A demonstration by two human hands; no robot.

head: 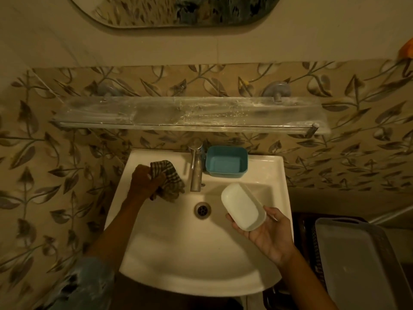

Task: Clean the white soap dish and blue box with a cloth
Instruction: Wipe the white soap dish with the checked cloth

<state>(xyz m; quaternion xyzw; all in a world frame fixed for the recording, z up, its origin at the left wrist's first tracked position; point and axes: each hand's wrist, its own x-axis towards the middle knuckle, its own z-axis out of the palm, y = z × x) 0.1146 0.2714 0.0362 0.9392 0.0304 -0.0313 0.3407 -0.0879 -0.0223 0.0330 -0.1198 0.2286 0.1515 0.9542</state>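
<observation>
- The sink (156,253) carries the blue box (226,162) on its back rim, beside the tap (196,171).
- The right hand (268,233) has its grip clamped on the white soap dish (242,206), over the basin.
- The left hand (144,180) has its grip clamped on the cloth (169,180).

A blue box (226,161) sits on the white sink (178,253).

White sink (178,253) fills the middle, drain (202,210) at its centre, tap (196,173) at twelve o'clock; glass shelf (190,113) and mirror (174,10) farther up; grey tray (357,265) at four o'clock.
</observation>
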